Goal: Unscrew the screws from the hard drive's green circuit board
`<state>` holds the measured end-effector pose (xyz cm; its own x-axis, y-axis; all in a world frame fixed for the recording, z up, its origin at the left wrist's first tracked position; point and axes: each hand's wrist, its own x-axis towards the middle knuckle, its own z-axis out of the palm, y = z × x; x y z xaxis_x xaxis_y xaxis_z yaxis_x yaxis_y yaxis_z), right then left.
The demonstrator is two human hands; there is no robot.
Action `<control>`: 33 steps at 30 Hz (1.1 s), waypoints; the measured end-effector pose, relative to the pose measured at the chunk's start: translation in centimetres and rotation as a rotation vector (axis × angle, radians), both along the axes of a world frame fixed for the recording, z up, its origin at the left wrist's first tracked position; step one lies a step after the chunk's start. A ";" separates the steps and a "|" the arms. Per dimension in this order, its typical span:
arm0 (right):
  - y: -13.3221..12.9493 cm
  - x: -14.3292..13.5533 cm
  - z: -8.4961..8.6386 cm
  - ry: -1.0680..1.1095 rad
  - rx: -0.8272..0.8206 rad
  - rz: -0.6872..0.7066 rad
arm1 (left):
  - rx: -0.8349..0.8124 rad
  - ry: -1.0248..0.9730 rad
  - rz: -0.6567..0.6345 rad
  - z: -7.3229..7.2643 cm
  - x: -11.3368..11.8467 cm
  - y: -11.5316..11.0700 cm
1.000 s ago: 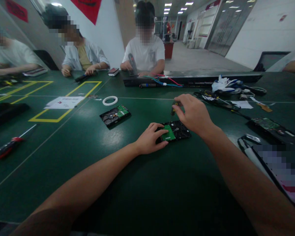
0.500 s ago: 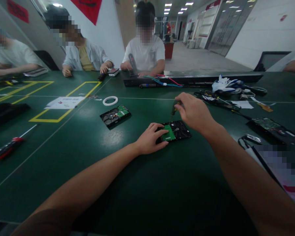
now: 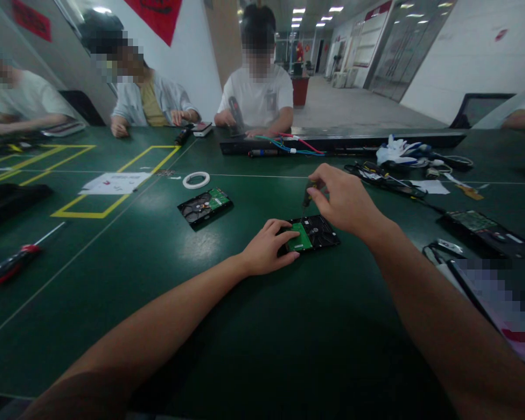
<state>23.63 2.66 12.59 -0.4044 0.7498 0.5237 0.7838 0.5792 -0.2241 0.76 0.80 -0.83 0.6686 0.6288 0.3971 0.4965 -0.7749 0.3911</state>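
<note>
A hard drive (image 3: 317, 232) with a green circuit board lies board side up on the green table. My left hand (image 3: 269, 248) grips its left end, the thumb by the near edge and a finger across the board. Above the far edge, my right hand (image 3: 343, 198) is closed around the dark handle of a screwdriver (image 3: 307, 195). Its thin shaft points down at the far side of the drive; whether the tip touches a screw is too small to tell.
Left of the drive lie a second hard drive (image 3: 205, 207), a white tape roll (image 3: 196, 180) and a red-black screwdriver (image 3: 13, 265). Another drive (image 3: 485, 230), gloves (image 3: 398, 153) and cables (image 3: 382, 179) lie to the right. Several people sit across the table.
My right hand and the screwdriver have shifted slightly left. The left hand and the drive stay put. Across the table, a co-worker's hand has lifted away from a black tool.
</note>
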 end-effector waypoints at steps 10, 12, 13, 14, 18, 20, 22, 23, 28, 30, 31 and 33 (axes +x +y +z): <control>0.2 0.1 -0.1 -0.029 0.023 -0.049 | 0.005 -0.004 0.002 0.2 0.0 -0.1; 0.3 0.2 -0.3 -0.037 0.035 -0.061 | 0.004 -0.006 -0.001 0.2 0.0 -0.1; 0.3 0.3 -0.3 -0.041 0.039 -0.066 | 0.006 -0.007 -0.002 0.1 0.0 0.0; 0.4 0.3 -0.3 -0.045 0.041 -0.069 | 0.006 -0.007 -0.002 0.1 0.0 0.0; 0.2 0.2 -0.2 -0.039 0.031 -0.072 | -0.004 -0.003 0.000 0.1 0.0 0.0; 0.1 0.1 0.0 -0.033 0.022 -0.061 | -0.007 -0.004 -0.001 0.1 0.0 0.0; 0.0 0.1 0.0 -0.029 0.013 -0.043 | -0.009 -0.002 -0.001 0.2 0.0 0.0; 0.0 0.1 0.0 -0.028 0.008 -0.032 | -0.010 0.000 -0.001 0.2 0.0 0.0; 0.4 0.4 -0.5 -0.031 -0.005 -0.012 | 0.005 0.000 0.000 0.2 0.1 0.0; 0.5 0.5 -0.7 -0.030 -0.003 -0.022 | 0.007 -0.005 0.000 0.2 0.2 0.0; 0.6 0.5 -0.7 -0.027 0.001 -0.024 | 0.008 -0.008 0.000 0.2 0.2 0.0; 0.6 0.5 -0.7 -0.019 0.010 -0.025 | 0.007 -0.012 0.001 0.2 0.2 0.0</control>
<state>24.09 3.28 11.85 -0.3952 0.7547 0.5237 0.8023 0.5613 -0.2034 0.94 0.79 -0.68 0.6632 0.6268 0.4091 0.4927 -0.7770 0.3917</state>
